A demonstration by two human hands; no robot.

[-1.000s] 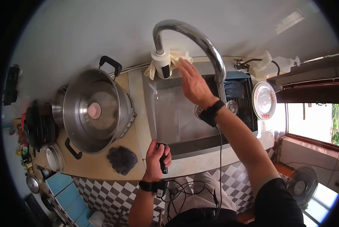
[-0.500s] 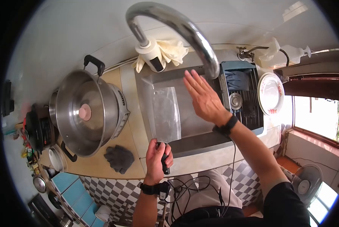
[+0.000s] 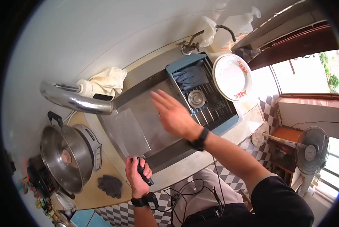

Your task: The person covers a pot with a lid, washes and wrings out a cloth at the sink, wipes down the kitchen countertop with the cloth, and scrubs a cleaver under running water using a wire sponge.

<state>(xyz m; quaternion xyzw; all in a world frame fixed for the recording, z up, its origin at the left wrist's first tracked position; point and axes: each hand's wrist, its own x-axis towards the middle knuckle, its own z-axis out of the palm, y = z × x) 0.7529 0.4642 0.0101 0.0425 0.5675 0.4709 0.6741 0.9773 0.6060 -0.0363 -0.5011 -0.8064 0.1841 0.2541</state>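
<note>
A cleaver (image 3: 128, 131) with a broad shiny blade and a black handle is in my left hand (image 3: 137, 181), fingers wrapped round the handle at the sink's front edge. Its blade points away from me over the left part of the steel sink (image 3: 160, 160). My right hand (image 3: 176, 118) hovers over the sink's middle, fingers stretched out and holding nothing. To its right sits a blue drain rack (image 3: 227, 125) with blue-grey gloves (image 3: 192, 76) and a round metal strainer (image 3: 196, 98). The curved chrome tap (image 3: 78, 103) arches at the upper left.
A large steel pot (image 3: 65, 159) stands on the left counter, near a dark crumpled cloth or glove (image 3: 109, 185). Floral white plates (image 3: 232, 77) lie right of the rack. A second tap (image 3: 187, 47) is on the wall side. Cables (image 3: 194, 189) hang before me; a fan (image 3: 310, 152) stands right.
My view has swung to the right, so the tap, pot and sink now appear farther left. My left hand still grips the cleaver; my right hand stays open above the sink.
</note>
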